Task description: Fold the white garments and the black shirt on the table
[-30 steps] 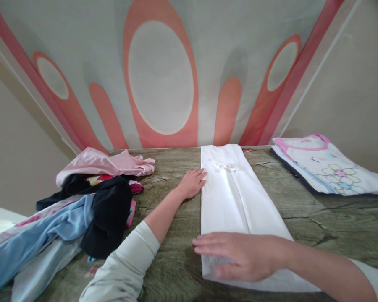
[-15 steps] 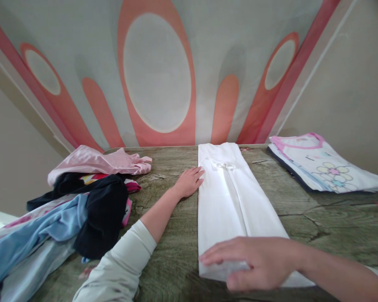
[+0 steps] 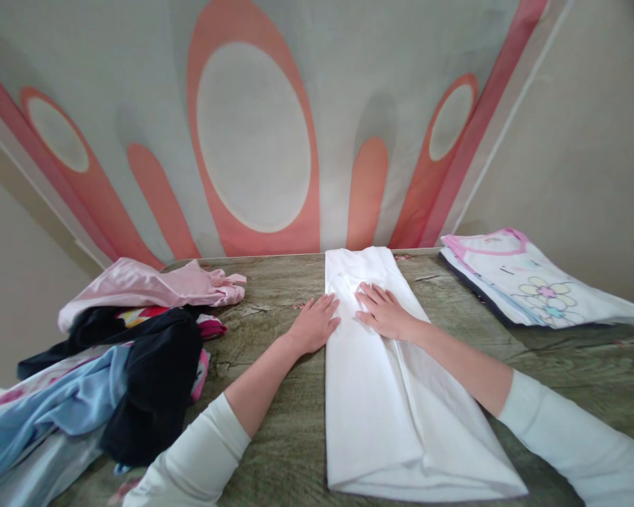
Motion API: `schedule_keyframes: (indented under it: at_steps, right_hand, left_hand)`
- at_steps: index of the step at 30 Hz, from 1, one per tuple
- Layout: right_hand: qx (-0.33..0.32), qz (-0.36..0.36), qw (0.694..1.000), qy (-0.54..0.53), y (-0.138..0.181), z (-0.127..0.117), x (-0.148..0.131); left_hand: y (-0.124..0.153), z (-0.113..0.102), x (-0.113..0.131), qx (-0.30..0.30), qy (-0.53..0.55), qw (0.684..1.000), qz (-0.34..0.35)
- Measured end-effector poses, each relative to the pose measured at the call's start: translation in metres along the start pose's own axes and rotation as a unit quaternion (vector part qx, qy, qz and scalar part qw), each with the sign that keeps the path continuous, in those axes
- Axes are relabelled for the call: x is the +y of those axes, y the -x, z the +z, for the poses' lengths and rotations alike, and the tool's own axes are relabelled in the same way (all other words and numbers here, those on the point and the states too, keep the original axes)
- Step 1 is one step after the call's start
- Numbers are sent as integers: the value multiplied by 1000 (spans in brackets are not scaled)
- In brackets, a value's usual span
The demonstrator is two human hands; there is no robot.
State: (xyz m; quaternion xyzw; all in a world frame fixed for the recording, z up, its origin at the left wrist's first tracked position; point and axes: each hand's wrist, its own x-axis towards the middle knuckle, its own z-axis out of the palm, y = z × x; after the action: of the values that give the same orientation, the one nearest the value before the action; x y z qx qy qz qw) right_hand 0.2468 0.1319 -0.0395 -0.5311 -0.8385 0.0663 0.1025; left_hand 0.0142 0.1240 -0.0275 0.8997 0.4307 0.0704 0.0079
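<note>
A white garment (image 3: 367, 408) lies in a long folded strip, running from the table's far edge toward me. Its near end is wider and shows layered hems, and a loose crease runs down its middle. My left hand (image 3: 313, 325) rests flat at the strip's left edge, fingers stretched out and fingertips on the cloth. On the upper part of the garment lies my right hand (image 3: 385, 313), palm down with fingers spread. Neither hand grips the fabric.
On the left is a loose heap of clothes: a pink piece (image 3: 148, 289), a black piece (image 3: 156, 384) and a light blue piece (image 3: 79, 394). A folded stack topped by a flower-print shirt (image 3: 507, 271) sits at the right. The wooden table (image 3: 275, 401) meets a patterned backdrop (image 3: 338, 127).
My right hand has moved from the garment's near end up to its upper part. The left hand stays by the left edge. The camera view has shifted slightly.
</note>
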Motion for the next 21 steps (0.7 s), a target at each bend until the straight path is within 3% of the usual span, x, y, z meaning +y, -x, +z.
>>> schedule_keyframes:
  at_steps: [6,15,21]
  right_hand:
    - [-7,-18,999,28,-8,4,7]
    - [-3,-9,1000,26,-44,5,31]
    - [30,-9,999,20,-43,5,32]
  left_hand:
    - [-9,5,-9,-6,-7,1000,-7]
    - [-49,6,-33,-28,0,999,-27]
    - [-32,-6,-26,-66,15,997,31]
